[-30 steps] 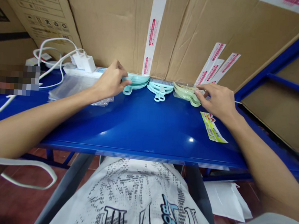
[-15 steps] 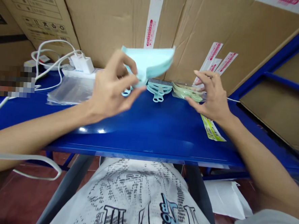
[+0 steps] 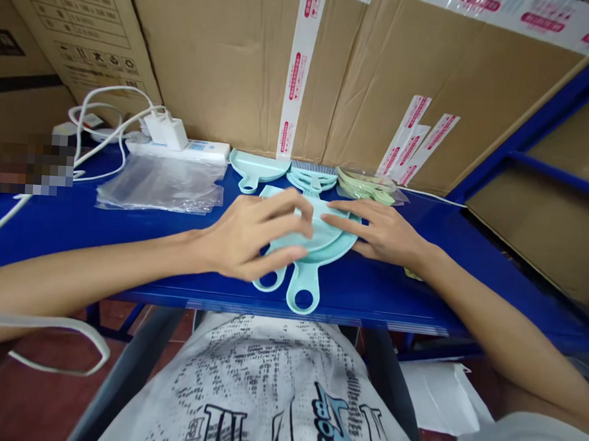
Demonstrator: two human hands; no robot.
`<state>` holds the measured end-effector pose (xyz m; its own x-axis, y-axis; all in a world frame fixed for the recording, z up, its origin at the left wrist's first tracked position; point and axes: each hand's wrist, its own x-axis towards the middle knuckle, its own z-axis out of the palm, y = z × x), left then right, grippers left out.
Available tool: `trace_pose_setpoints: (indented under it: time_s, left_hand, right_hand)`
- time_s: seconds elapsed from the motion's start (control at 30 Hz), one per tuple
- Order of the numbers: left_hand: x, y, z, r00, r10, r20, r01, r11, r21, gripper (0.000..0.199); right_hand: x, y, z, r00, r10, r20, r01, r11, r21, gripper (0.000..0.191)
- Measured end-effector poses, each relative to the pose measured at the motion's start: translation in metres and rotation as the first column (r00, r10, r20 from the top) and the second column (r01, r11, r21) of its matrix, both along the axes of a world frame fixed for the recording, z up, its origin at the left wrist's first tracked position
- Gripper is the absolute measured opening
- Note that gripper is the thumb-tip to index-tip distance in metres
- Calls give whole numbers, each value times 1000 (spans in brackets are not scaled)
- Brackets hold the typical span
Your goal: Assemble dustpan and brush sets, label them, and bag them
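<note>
Two light-blue mini dustpans overlap on the blue tabletop in front of me, their ring handles toward the near edge. The right dustpan (image 3: 333, 251) lies under part of the left dustpan (image 3: 318, 234). My left hand (image 3: 258, 235) is over the left dustpan, fingers spread and curved, hiding part of it; whether it presses on the pan I cannot tell. On the pans' right side rest the outstretched fingers of my right hand (image 3: 374, 229), its fingers apart. Just behind are another light-blue dustpan (image 3: 258, 167) and light-blue hand brushes (image 3: 311, 179).
A green bundle in clear plastic (image 3: 369, 185) lies at the back right. Clear plastic bags (image 3: 161, 184) lie left, before a white power strip (image 3: 204, 150) with a plug and cables. Cardboard boxes (image 3: 234, 64) wall the back. A yellow label (image 3: 411, 274) shows under my right wrist.
My left hand has lowered the light-blue dustpans from the air onto the table and its fingers have spread. My right hand has moved left and down from the green bundle onto the pans.
</note>
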<state>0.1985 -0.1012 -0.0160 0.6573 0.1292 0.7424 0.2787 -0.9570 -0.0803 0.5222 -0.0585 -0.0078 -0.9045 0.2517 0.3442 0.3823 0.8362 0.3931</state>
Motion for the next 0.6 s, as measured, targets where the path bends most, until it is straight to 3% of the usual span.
trace_pose_setpoints:
  time_s: [0.1, 0.23, 0.3, 0.4, 0.5, 0.6]
  left_hand:
    - [-2, 17, 0, 977, 103, -189, -143, 967, -213, 48]
    - [-9, 29, 4, 857, 81, -509, -316, 864, -393, 68]
    - [-13, 27, 11, 815, 103, -571, -378, 841, -388, 69]
    - [-15, 23, 19, 790, 191, -582, -427, 853, -300, 67]
    - [-16, 27, 18, 790, 309, -529, -476, 854, -211, 60]
    - [-19, 38, 11, 791, 339, -510, -466, 873, -142, 46]
  right_hand:
    - [0, -2, 3, 999, -41, 21, 43, 997, -62, 63]
    - [-1, -7, 11, 994, -98, 38, 101, 990, -100, 74]
    - [0, -8, 14, 989, -145, 40, 149, 982, -117, 80]
    - [6, -5, 18, 975, -194, 108, 215, 946, -242, 90]
    - [21, 1, 21, 959, -167, 231, 259, 850, -459, 104]
    - [36, 6, 27, 957, -138, 256, 266, 767, -584, 102]
